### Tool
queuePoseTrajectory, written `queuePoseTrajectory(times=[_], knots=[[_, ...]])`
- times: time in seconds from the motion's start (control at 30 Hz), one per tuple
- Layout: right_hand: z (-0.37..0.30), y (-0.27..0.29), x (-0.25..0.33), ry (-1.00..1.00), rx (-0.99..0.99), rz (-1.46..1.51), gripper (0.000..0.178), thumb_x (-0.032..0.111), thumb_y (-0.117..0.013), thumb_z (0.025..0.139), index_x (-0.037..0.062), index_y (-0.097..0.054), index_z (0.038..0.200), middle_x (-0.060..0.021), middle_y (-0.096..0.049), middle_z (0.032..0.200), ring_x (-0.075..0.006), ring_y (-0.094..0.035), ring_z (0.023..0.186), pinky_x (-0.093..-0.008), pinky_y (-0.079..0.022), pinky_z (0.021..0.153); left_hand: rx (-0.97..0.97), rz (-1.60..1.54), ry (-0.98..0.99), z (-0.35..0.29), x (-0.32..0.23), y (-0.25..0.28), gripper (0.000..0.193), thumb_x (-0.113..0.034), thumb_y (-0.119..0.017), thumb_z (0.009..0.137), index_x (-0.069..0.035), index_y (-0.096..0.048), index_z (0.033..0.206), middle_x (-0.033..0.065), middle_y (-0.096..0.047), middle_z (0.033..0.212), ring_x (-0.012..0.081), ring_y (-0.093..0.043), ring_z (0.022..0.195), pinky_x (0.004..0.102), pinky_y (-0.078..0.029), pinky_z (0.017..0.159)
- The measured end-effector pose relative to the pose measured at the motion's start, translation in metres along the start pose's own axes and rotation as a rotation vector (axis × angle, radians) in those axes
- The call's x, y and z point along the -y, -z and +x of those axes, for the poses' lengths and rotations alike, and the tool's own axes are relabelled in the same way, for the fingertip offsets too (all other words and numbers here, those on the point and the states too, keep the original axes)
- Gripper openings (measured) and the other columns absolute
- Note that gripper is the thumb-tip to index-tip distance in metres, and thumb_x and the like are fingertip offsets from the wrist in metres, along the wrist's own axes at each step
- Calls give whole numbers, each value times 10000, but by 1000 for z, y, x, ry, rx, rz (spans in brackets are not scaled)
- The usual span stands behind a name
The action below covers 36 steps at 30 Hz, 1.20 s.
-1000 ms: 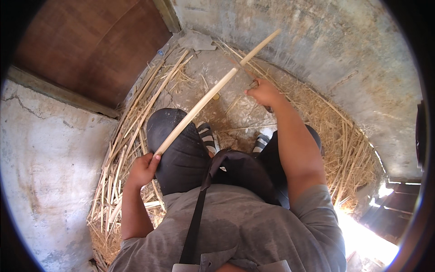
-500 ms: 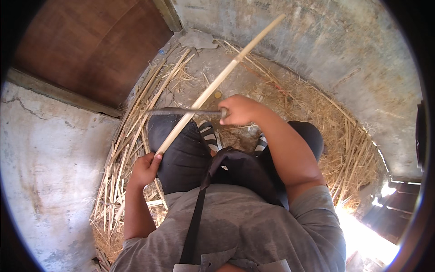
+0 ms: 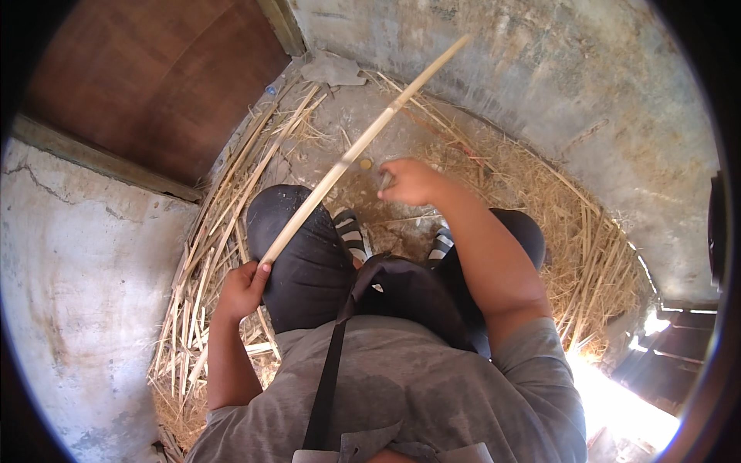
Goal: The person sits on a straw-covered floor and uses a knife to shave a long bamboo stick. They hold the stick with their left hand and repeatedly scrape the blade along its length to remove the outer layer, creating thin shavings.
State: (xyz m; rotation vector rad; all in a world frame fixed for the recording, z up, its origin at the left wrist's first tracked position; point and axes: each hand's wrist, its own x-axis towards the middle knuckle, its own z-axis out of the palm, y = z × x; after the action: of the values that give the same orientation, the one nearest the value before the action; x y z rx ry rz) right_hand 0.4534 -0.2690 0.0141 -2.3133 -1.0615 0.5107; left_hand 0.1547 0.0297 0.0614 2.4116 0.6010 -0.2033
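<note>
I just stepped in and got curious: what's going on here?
A seated or crouching person is working with bare hands on a long pale strip. The left hand grips its near end, and it slants up past the left knee and away. The right hand is closed on a tool too blurred to make out, right of the strip. Loose strips lie along the left, and straw-like scraps cover the floor at right.
</note>
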Motion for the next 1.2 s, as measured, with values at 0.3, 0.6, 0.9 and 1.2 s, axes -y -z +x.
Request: queuePoseTrajectory(times=[0.3, 0.6, 0.9, 1.2], knots=[[-1, 15, 12, -59, 34, 12, 481, 370, -762, 823, 23, -683, 1148, -217, -701, 1070, -400, -661, 1036, -472, -518, 895, -28, -22, 6, -1, 2, -3, 505, -437, -589, 1020, 9, -616, 785, 108, -529, 582, 180, -474, 552, 379, -414, 545], [-1, 18, -20, -295, -148, 164, 575, 393, -763, 817, -12, -653, 1211, -239, -682, 1174, -386, -650, 1105, -449, -504, 953, 9, 6, 11, 2, -3, 1, 511, -437, -567, 1028, 15, -610, 792, 136, -548, 606, 219, -495, 568, 396, -426, 567], [-1, 0, 27, 55, 161, 16, 478, 366, -769, 814, 36, -679, 1148, -230, -691, 1058, -408, -652, 1038, -467, -515, 899, 7, -16, 28, 2, 7, -2, 524, -460, -572, 1023, 14, -618, 805, 134, -555, 617, 214, -498, 581, 390, -427, 576], [-1, 24, -27, -397, -181, 134, 553, 388, -747, 834, 2, -659, 1221, -237, -683, 1177, -401, -648, 1108, -456, -507, 956, 14, 0, 28, 2, -1, 1, 529, -467, -569, 1023, 14, -620, 810, 127, -553, 614, 205, -496, 579, 389, -428, 573]])
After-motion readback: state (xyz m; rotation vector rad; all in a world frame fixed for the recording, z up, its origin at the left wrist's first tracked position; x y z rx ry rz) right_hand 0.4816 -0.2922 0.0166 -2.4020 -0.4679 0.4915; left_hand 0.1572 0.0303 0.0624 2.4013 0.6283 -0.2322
